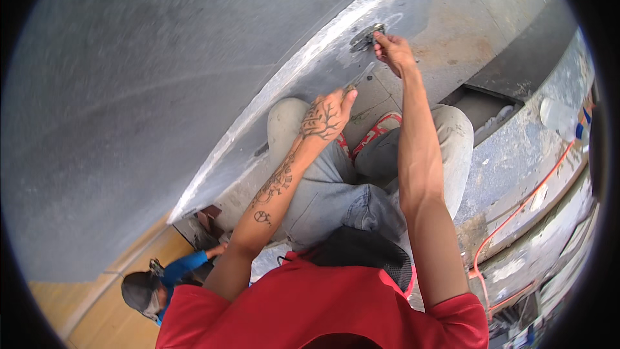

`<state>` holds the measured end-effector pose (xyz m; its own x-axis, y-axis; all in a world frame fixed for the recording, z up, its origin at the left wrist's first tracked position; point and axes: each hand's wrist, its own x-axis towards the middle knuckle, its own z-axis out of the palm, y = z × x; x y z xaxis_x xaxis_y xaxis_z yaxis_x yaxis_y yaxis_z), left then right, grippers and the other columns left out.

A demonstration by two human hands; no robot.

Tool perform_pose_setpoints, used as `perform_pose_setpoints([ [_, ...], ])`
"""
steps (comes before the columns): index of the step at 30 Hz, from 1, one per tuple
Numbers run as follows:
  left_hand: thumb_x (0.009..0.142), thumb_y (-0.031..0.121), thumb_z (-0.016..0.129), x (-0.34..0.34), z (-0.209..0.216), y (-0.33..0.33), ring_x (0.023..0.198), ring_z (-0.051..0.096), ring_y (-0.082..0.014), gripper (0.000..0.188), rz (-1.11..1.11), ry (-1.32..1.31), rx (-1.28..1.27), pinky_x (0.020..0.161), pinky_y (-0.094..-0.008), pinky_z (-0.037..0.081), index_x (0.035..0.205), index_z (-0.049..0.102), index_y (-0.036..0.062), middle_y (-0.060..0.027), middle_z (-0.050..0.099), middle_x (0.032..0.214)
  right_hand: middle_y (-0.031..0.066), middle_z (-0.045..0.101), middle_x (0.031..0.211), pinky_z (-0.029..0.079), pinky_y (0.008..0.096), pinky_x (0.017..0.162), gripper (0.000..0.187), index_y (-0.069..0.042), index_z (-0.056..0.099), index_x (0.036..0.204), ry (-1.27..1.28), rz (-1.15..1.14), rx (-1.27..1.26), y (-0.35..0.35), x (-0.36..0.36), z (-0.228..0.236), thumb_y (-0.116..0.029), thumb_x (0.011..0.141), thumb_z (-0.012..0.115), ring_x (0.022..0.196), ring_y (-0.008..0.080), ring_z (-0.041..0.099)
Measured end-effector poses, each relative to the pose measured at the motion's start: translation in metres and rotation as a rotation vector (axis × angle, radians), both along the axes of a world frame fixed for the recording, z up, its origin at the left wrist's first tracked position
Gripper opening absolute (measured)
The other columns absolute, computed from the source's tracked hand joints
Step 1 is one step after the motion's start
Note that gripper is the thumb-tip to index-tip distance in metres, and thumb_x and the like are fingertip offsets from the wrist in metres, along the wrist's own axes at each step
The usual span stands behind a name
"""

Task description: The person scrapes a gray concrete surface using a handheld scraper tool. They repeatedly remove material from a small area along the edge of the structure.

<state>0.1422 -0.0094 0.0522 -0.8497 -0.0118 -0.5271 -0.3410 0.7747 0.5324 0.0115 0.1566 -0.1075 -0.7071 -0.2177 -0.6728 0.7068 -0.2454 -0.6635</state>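
The person wears a plain bright red T-shirt, its short left sleeve and right sleeve ending above the elbows. The jeans are faded blue-grey, with heavy seams, creases and pale, dusty smudges around the knees. The shoes are red patterned with white. At the waist sits a black item with a mesh part, its kind unclear. Dark line tattoos mark the left side: bare, forking branches like a tree spread over the back of the left hand, and the left forearm carries a band of small shapes, with a round, line-divided emblem nearer the elbow
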Motion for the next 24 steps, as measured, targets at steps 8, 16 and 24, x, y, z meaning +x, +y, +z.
perform_pose_setpoints([
  [8, 0.099, 0.055, 0.041, 0.044, -0.017, -0.024, 0.075, 0.067, -0.0367, 0.065, 0.036, -0.197, 0.042, 0.075, -0.0472, 0.052, 0.079, 0.064, -0.0022, -0.0203, 0.064, 0.071, 0.0022, 0.055, 0.066, 0.041, 0.0279, 0.049, 0.028, -0.006, 0.053, 0.091, -0.302, 0.215, -0.038, -0.001, -0.032, 0.004, -0.032, 0.098, 0.055, 0.051, 0.0091, 0.046],
  [16, 0.100, 0.049, 0.043, 0.042, -0.027, -0.007, 0.080, 0.068, -0.0389, 0.060, 0.127, -0.073, 0.030, 0.079, -0.0477, 0.053, 0.079, 0.066, -0.0029, -0.0226, 0.067, 0.075, 0.0072, 0.050, 0.062, 0.037, 0.0336, 0.042, 0.036, 0.000, 0.058, 0.085, 0.009, -0.123, 0.394, -0.033, -0.016, -0.023, -0.030, 0.097, 0.042, 0.047, 0.0180, 0.045],
  [24, 0.099, 0.044, 0.045, 0.045, -0.041, -0.011, 0.087, 0.068, -0.0408, 0.054, 0.090, -0.178, -0.063, 0.081, -0.0484, 0.053, 0.085, 0.070, -0.0019, -0.0256, 0.069, 0.086, 0.0072, 0.048, 0.049, 0.040, 0.0372, 0.040, 0.043, 0.001, 0.052, 0.059, 0.657, -0.251, 0.797, -0.053, 0.051, -0.047, -0.026, 0.091, 0.042, 0.044, 0.0192, 0.050],
])
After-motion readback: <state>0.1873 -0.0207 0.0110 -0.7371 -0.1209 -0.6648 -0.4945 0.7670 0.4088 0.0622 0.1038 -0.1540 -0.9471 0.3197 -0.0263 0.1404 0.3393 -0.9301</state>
